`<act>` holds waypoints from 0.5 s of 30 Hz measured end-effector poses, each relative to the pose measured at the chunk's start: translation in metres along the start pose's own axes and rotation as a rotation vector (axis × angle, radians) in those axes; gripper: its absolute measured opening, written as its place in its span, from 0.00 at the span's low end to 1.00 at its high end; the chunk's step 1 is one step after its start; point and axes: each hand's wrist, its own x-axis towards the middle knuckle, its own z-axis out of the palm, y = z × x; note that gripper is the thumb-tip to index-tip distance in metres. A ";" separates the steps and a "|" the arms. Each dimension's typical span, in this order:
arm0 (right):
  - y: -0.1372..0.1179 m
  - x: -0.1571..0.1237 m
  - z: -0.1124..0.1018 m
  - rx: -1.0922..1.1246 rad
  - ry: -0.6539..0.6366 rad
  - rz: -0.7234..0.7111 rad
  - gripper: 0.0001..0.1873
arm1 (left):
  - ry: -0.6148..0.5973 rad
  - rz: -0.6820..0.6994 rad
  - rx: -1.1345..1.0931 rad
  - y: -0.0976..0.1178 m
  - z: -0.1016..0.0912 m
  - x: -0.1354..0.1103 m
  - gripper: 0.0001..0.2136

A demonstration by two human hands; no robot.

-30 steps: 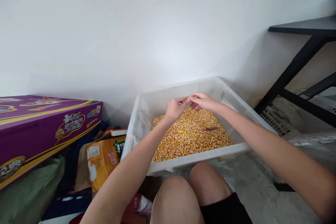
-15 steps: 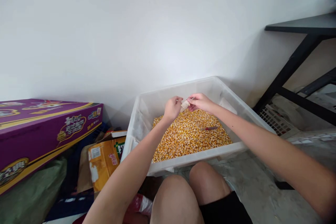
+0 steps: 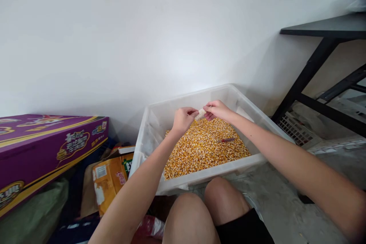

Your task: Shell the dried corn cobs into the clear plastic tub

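A pale, mostly bare corn cob [image 3: 200,114] is held over a heap of loose yellow corn kernels [image 3: 197,148]. My right hand [image 3: 217,110] grips the cob's right end between thumb and fingers. At the other end, my left hand [image 3: 184,119] is closed with thumb and fingertips pinched on the cob. The kernels lie in a large translucent plastic bin [image 3: 208,170] in front of my knees. On the kernels, right of centre, rests a small slim reddish-brown item [image 3: 228,140] whose kind I cannot make out.
To the left stands a purple carton [image 3: 54,145], with a torn orange cardboard box [image 3: 110,177] and a green sack [image 3: 37,206] by it. A black-framed table [image 3: 323,30] is at right, above a white plastic basket [image 3: 297,127]. A white wall [image 3: 143,38] rises behind the bin.
The view has shifted slightly right. My left hand has tilted and its fingertips now meet the cob's near end; my right hand keeps its grip.
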 end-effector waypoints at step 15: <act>0.003 -0.001 0.006 0.119 0.002 0.080 0.10 | 0.003 0.178 0.145 0.012 0.002 -0.008 0.08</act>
